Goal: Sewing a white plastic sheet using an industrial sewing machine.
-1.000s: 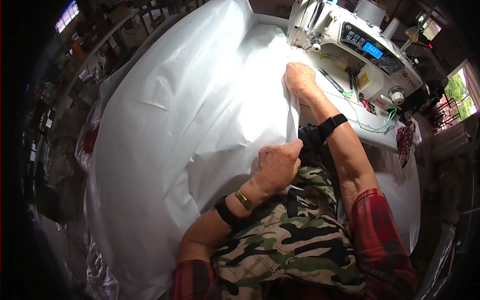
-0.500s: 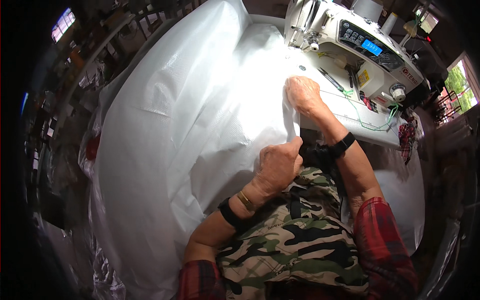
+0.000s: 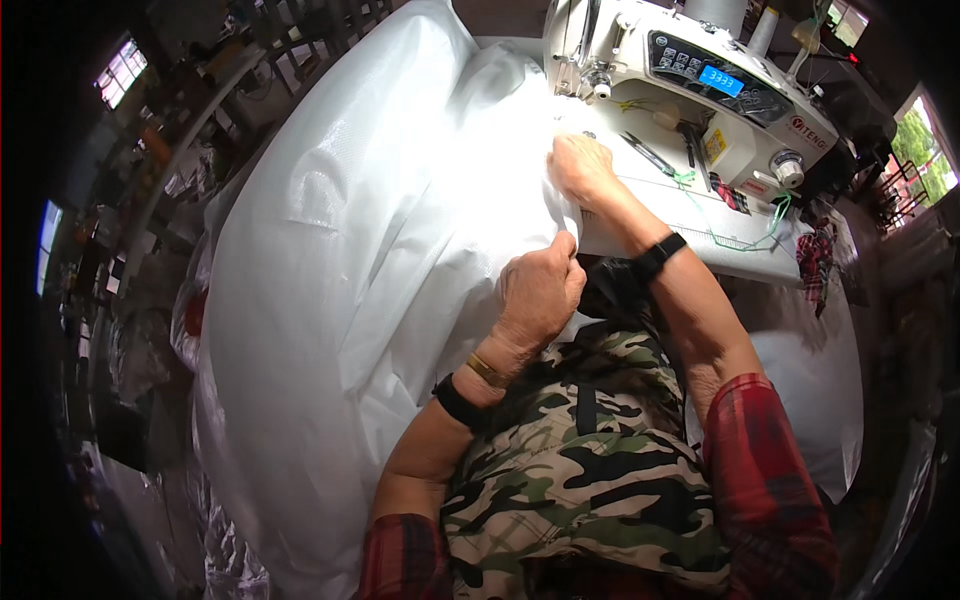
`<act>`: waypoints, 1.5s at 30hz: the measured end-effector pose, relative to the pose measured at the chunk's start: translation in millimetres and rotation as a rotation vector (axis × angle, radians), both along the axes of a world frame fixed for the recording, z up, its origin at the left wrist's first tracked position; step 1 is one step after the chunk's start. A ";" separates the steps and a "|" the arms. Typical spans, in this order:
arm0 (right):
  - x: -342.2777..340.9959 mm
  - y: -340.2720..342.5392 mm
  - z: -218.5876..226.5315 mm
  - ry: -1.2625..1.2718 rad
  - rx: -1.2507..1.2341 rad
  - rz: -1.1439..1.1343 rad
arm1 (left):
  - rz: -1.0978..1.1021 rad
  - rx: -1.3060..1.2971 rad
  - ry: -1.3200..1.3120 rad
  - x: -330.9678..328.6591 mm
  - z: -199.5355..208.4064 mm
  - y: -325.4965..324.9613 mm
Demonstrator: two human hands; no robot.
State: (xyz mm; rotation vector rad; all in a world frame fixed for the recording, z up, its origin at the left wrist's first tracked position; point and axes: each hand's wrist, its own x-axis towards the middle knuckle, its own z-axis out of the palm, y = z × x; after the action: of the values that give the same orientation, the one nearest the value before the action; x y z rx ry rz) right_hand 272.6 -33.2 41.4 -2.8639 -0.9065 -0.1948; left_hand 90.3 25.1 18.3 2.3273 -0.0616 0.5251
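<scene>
- Left hand [image 3: 537,297] sits farther forward than half a second ago, nearer the sewing machine [image 3: 700,40] and a little closer to the other hand.
- Right hand [image 3: 583,172] keeps about the same place relative to the machine, just in front of its needle area; a small dark disc [image 3: 589,134], covered one second ago, shows beside its knuckles.
- For the work in hand, this means a shorter stretch of edge between two grips, both apparently keeping the material under control.
- White sheet [image 3: 290,300] lies across the left and middle of the view, bulging and creased, its right edge running from hand to hand.
- Left hand is closed, pinching that edge between thumb and fingers; right hand is curled shut over it farther up, fingertips hidden.
- Whole view differs slightly too: machine and sewing bed [image 3: 690,210] appear farther left and higher.
</scene>
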 end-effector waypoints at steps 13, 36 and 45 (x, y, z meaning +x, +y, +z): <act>-163.6 -101.1 -48.9 0.637 0.963 0.041 | 0.016 0.140 -0.030 -97.0 -60.6 12.7; -219.5 -120.8 -26.5 1.188 0.666 0.242 | 0.068 -0.366 0.028 -138.7 -13.4 39.1; -217.3 -84.6 -49.9 1.311 0.735 0.181 | -0.065 -0.138 0.001 -116.9 11.9 14.8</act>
State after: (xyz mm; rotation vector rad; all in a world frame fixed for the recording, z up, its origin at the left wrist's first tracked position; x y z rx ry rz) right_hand 55.3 -117.8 -8.6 -1.6149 -0.5589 1.0020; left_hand -26.6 39.8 30.2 2.1832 -0.0972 0.4800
